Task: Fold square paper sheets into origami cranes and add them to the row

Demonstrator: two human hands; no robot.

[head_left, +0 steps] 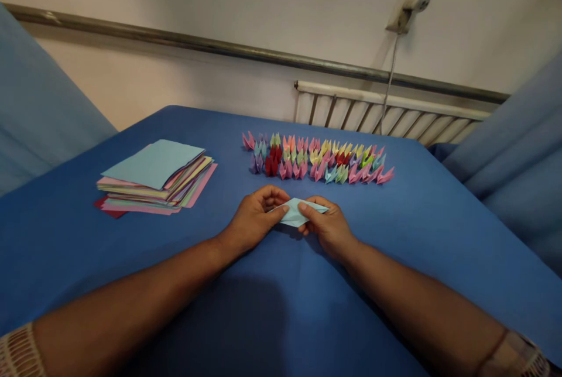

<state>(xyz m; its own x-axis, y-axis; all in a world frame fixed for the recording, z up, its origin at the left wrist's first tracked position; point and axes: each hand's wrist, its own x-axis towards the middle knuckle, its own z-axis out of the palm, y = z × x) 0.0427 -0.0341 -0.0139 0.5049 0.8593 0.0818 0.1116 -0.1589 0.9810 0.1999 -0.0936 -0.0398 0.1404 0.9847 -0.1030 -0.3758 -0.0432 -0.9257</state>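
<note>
Viewing from afar, I see left hand (259, 213) and right hand (327, 223) both pinching pale-blue folded paper (291, 215), creased, pointed at right end, over smooth blue bench (439, 219). Beyond hands: rows of spiky, multicoloured paper figures (318, 171). To left: uneven stack of thin coloured sheets (153, 163).
</note>
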